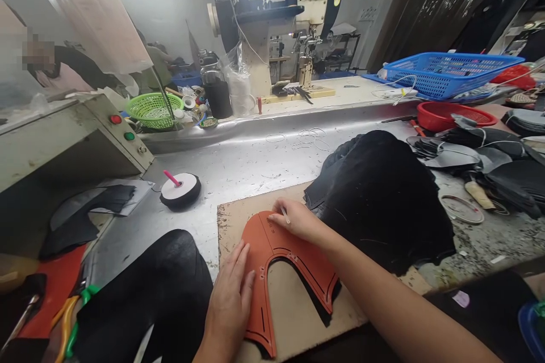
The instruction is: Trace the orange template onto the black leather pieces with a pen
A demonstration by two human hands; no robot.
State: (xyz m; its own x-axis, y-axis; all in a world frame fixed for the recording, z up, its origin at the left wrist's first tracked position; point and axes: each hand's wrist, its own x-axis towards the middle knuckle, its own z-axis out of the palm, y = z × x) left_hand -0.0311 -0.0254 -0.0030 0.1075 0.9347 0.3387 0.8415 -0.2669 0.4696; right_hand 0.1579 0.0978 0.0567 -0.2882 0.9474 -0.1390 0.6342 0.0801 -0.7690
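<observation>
On the orange template (pixel 293 261), left hand (pixel 230 300) lies flat.

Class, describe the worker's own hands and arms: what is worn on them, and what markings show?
The left hand and right hand are bare: no gloves, rings or watch show. The right forearm is unsleeved as far as it shows; the left wrist too.

Black piece (pixel 318 307) — mostly under template (pixel 264 244).
</observation>
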